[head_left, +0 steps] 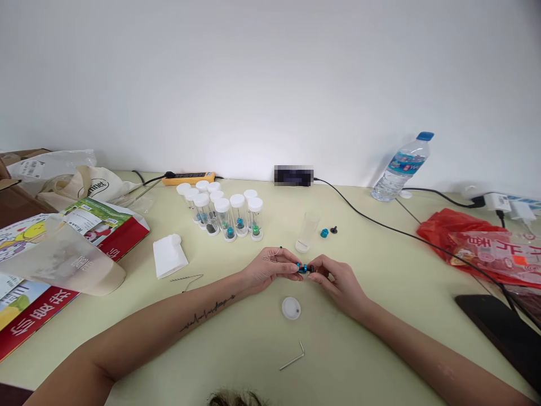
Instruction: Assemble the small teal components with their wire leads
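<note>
My left hand [270, 269] is closed, pinching a small blue-and-black part [302, 268] between thumb and fingers. A thin metal piece also lies across its fingers, too small to name. The fingertips of my right hand [340, 282] close on the black right end of the same part. Just beyond stands an uncapped clear tube [310, 228] with a white base. To its right lie a small blue piece [324, 233] and a small black piece [333, 230]. Nearer to me are a white round cap [291, 308] holding a dark speck, and an L-shaped hex key [295, 358].
Several capped clear tubes [222, 217] with coloured parts inside stand at the back left. A folded white tissue [169, 256] and another bent metal rod [188, 278] lie left. A water bottle [399, 169], red bag [448, 239], dark phone-like slab [494, 324] and cable [359, 208] occupy the right.
</note>
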A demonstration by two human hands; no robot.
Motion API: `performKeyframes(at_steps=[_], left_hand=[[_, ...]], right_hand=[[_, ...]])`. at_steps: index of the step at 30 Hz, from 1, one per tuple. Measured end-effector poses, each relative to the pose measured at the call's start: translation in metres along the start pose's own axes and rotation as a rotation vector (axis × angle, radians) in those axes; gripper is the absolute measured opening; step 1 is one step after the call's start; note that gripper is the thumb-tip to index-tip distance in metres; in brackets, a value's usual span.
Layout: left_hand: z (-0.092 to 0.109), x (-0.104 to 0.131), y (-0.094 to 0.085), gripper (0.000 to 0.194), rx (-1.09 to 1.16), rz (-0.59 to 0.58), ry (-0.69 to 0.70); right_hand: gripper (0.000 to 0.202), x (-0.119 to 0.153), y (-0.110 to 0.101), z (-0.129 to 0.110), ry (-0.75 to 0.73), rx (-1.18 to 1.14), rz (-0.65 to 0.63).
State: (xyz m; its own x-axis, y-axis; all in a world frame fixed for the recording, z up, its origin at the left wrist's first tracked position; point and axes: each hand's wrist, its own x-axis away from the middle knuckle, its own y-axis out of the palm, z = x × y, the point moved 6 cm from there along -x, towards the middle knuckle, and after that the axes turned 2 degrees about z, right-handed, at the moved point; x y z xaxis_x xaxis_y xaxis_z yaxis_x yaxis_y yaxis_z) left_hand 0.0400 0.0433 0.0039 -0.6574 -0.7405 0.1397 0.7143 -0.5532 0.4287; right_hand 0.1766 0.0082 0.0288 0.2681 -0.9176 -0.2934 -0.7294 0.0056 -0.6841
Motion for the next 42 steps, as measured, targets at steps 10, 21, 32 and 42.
performKeyframes(at_steps=[10,21,32,42], left_hand=[[-0.0003,0.0003,0.0015,0.033,-0.002,-0.013,-0.002],[-0.0014,-0.0015,0.0000,0.032,-0.009,-0.025,0.018],[-0.0026,-0.0025,-0.0015,0.026,-0.003,-0.039,0.041],[-0.0013,-0.0010,0.0001,0.027,0.001,-0.039,0.037]], right_hand=[[0.026,-0.0001,0.0000,-0.0017,-0.032,0.019,-0.014],[0.023,-0.0001,0.0007,-0.0013,-0.025,-0.017,-0.018],[0.023,0.0013,0.0021,0.0030,-0.004,-0.063,-0.018],[0.022,0.0003,0.0016,0.0007,-0.019,-0.053,-0.026]])
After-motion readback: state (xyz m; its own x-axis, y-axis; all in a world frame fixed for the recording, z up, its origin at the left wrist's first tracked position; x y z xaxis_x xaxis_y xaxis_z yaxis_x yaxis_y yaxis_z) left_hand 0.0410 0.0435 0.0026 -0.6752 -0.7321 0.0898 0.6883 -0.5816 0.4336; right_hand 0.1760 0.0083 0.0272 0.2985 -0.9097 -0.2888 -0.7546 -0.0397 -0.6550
